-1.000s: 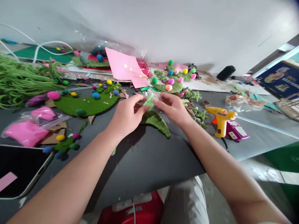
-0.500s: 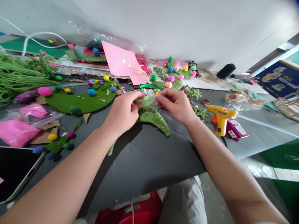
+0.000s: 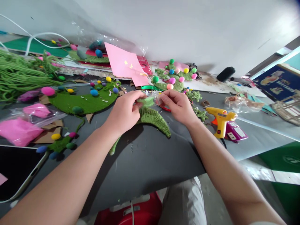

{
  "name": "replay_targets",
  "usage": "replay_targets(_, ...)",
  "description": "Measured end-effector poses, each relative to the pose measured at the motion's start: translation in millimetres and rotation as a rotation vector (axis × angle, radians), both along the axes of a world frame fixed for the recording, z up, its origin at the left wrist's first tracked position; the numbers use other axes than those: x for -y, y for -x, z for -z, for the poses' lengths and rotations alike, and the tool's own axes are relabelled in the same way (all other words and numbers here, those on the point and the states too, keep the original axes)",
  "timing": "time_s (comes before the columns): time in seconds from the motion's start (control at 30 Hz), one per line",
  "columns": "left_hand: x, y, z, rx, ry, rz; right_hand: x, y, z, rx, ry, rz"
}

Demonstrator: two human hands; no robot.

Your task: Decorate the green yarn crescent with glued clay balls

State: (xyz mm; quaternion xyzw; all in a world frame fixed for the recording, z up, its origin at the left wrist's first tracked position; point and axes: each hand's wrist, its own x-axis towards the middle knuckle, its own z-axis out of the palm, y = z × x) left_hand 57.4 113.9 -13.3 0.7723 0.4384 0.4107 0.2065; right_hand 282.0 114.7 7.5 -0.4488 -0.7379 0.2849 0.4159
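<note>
Between my hands is a small clear plastic bag with light green material in it [image 3: 148,101]. My left hand [image 3: 126,109] pinches its left end between thumb and fingers. The fingertips of my right hand [image 3: 176,104] are closed on the clear plastic at its right end. Just below the bag lies a curved piece wrapped in green yarn [image 3: 156,120], on the dark grey table [image 3: 150,162]. A thin green strip [image 3: 114,146] sticks out beneath my left wrist.
A yellow glue gun [image 3: 220,120] rests by a purple box [image 3: 236,131] at right. At left are a green crescent with coloured balls [image 3: 82,103], pink bags [image 3: 21,131], green yarn [image 3: 21,73] and a tablet [image 3: 18,172]. Pink paper [image 3: 125,62] lies behind.
The view has shifted slightly. The green bag is stretched a little flatter between my hands, and both hands keep nearly the same place and hold.
</note>
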Motion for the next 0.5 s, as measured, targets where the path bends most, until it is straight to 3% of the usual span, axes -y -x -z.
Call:
replay_targets(0.23, -1.3, 1.8, -0.6, 0.0, 0.023, -0.007, 3.4, -1.4, -2.1, 0.002, -0.013, -0.024)
replay_targets(0.5, -0.4, 0.3, -0.9, 0.089, 0.062, -0.01, 3.0, 2.8, 1.5, -0.121, 0.066, 0.04)
